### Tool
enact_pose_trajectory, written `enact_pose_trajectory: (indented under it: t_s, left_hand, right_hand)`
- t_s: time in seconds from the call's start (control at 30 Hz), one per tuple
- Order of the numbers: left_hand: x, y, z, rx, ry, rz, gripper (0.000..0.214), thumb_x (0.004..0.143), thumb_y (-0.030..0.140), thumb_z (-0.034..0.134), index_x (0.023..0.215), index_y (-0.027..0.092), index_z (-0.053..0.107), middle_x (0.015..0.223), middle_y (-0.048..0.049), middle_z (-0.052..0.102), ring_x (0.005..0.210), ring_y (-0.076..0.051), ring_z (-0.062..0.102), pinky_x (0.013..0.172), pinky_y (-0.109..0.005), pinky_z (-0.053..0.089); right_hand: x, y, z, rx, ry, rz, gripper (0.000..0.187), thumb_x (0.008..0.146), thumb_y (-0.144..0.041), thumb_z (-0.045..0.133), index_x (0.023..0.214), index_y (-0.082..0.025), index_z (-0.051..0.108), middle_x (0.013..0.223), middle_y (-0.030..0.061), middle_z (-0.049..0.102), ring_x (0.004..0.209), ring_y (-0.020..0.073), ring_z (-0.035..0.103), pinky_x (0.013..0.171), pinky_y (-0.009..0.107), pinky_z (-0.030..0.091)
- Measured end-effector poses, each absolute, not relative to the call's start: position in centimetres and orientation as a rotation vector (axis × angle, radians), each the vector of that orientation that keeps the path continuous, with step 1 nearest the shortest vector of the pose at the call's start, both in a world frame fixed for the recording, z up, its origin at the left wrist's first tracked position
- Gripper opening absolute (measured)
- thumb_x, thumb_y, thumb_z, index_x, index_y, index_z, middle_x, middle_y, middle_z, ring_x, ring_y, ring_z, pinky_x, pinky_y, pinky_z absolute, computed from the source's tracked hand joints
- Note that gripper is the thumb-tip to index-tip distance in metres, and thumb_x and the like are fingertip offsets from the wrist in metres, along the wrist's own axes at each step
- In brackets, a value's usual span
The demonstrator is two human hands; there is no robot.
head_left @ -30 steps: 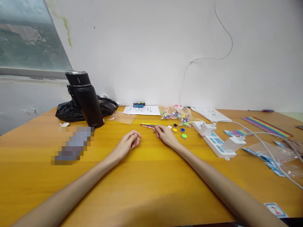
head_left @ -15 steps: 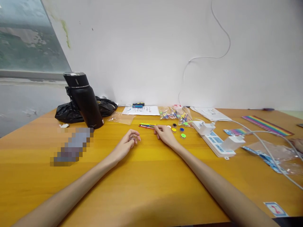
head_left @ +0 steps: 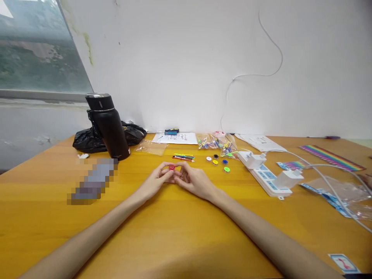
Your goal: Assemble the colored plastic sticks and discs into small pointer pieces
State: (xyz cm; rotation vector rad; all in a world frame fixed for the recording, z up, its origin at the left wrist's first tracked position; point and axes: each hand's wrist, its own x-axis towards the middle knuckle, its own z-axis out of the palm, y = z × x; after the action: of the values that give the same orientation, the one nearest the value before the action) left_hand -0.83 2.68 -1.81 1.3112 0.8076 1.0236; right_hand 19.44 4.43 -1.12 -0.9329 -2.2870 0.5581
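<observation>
A small red disc [head_left: 171, 167] with a dark spot at its middle is raised just over the table between my hands. My left hand [head_left: 155, 182] pinches it from the left with thumb and fingers. From the right, the curled fingers of my right hand [head_left: 197, 182] close on it too, their tips meeting those of the left. Just beyond lies a bunch of thin coloured sticks [head_left: 183, 157]. Right of them are several similar small discs: white [head_left: 209, 159], black [head_left: 216, 156], yellow [head_left: 215, 162], blue [head_left: 224, 162] and green [head_left: 226, 169].
A black bottle [head_left: 112, 131] stands left, before a black plastic bag [head_left: 90, 140]. A pixelated flat object [head_left: 94, 180] lies nearer. Clear bags of coloured pieces [head_left: 229, 145] and a screwdriver [head_left: 171, 131] lie by the wall. A power strip [head_left: 269, 182] with cables occupies the right; another person's hand [head_left: 367, 180] shows at the edge.
My right hand has come away from the sticks and joined my left hand. The red disc, not visible before, is now held between both. The view has shifted slightly.
</observation>
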Motion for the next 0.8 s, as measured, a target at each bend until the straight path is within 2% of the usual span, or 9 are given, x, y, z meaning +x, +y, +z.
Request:
enact_pose_trajectory:
  t_s: [0.2,0.33,0.43,0.6,0.8]
  left_hand:
    - [-0.7,2.0,-0.8,1.586,0.835,0.941,0.035,0.096,0.045,0.055,0.120,0.020,0.063,0.109,-0.0068,0.069,0.100,-0.019,0.062,0.090,-0.029,0.046]
    - [-0.8,2.1,-1.0,1.547,0.854,0.928,0.040,0.096,0.048,0.053,0.126,0.021,0.059,0.117,-0.0088,0.066,0.103,-0.021,0.062,0.091,-0.032,0.047]
    - [-0.8,2.2,-1.3,1.482,0.875,0.923,0.042,0.097,0.051,0.049,0.124,0.019,0.056,0.113,-0.0109,0.068,0.098,-0.021,0.065,0.089,-0.035,0.048]
    - [-0.8,2.3,-1.4,1.506,0.893,0.907,0.039,0.098,0.051,0.046,0.118,0.018,0.055,0.107,-0.0113,0.069,0.095,-0.020,0.064,0.088,-0.035,0.047]
    - [-0.9,2.3,-1.7,1.520,0.890,0.903,0.038,0.098,0.051,0.047,0.116,0.019,0.056,0.106,-0.0104,0.069,0.094,-0.020,0.064,0.088,-0.035,0.047]
  right_hand:
    - [19.5,4.5,-1.0,-0.934,-2.246,0.630,0.035,0.098,-0.047,0.054,0.126,-0.026,0.056,0.069,-0.0036,0.057,0.060,0.0128,0.053,0.060,0.022,0.036]
    - [19.6,4.9,-1.0,-0.890,-2.095,0.778,0.034,0.095,-0.049,0.058,0.118,-0.024,0.058,0.067,-0.0047,0.054,0.057,0.0116,0.049,0.056,0.022,0.036]
    - [19.7,5.4,-1.0,-0.890,-1.876,0.846,0.034,0.093,-0.050,0.060,0.113,-0.022,0.055,0.066,-0.0055,0.051,0.056,0.0117,0.046,0.055,0.023,0.036]
    - [20.2,6.4,-0.9,-0.907,-1.602,0.883,0.034,0.091,-0.049,0.061,0.110,-0.024,0.048,0.066,-0.0060,0.048,0.056,0.0120,0.046,0.054,0.023,0.037]
    - [20.3,6.3,-0.7,-0.924,-1.523,0.802,0.029,0.093,-0.046,0.058,0.108,-0.025,0.046,0.068,-0.0047,0.049,0.056,0.0125,0.045,0.053,0.023,0.035]
